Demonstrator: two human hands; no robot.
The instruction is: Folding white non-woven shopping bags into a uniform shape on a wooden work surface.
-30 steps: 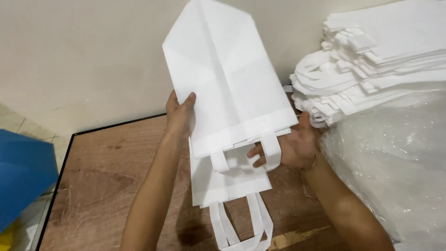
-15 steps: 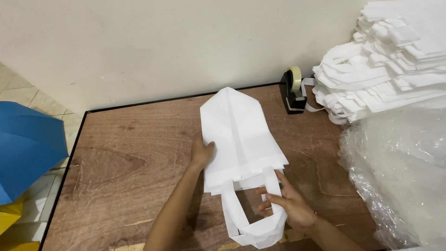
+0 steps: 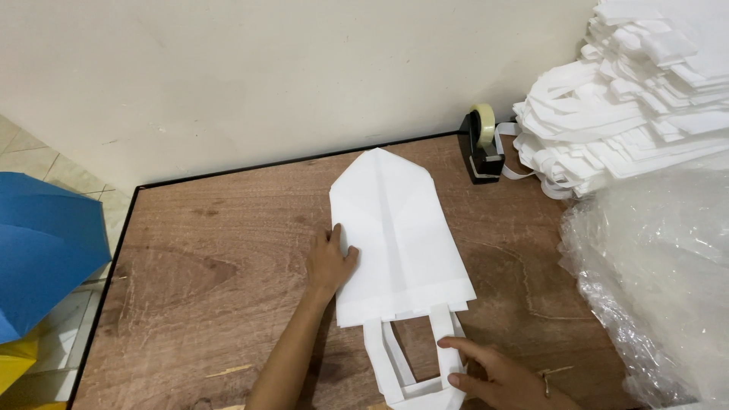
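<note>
A white paper bag [image 3: 399, 235] lies flat on the wood, folded bottom pointing away, looped handles toward the person. Its left edge sits under the left hand [image 3: 328, 262]; the right hand [image 3: 493, 376] touches the handles.

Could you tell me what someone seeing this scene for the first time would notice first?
A flat white bag lies mid-table on the wooden table, the left hand pressing its left edge and the right hand on its handles at the near edge. At the far right rises a tall stack of bags with a tape dispenser beside it, and crinkled clear plastic in front.
</note>
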